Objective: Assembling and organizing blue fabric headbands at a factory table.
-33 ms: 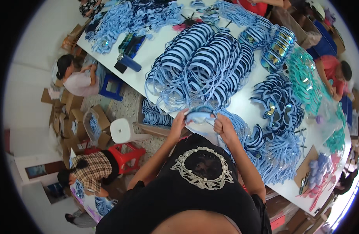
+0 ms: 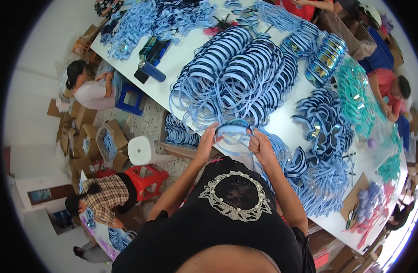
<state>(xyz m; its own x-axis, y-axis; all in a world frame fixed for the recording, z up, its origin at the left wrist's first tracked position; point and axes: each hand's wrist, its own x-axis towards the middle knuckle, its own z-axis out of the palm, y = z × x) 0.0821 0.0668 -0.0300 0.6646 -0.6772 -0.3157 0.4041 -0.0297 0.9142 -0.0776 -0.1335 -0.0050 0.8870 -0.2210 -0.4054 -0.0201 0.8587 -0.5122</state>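
A pair of light-blue goggles (image 2: 233, 131) with a darker lens edge is held between my hands, just off the table's near edge. My left hand (image 2: 207, 142) grips the left end, its thumb and fingers on the frame. Closed in a fist, my right hand (image 2: 260, 146) pinches the right end, where the strap joins. A pale strap loop hangs below the frame toward me. Beyond my hands lies a big heap of stacked blue goggles (image 2: 236, 68), their straps spilling toward me. Loose blue straps (image 2: 277, 148) lie just right of my right hand.
More blue goggles (image 2: 322, 118) and teal ones (image 2: 356, 102) cover the right of the white table (image 2: 172, 93). A blue bottle (image 2: 152, 71) stands at its left edge. Below are a box of goggles (image 2: 179, 132), a white stool (image 2: 143, 151) and a red stool (image 2: 147, 182). Other people sit around.
The goggles have tipped slightly, so their band shows as a wider arc. My left fingers have shifted a little outward; my right hand stays closed at the other end.
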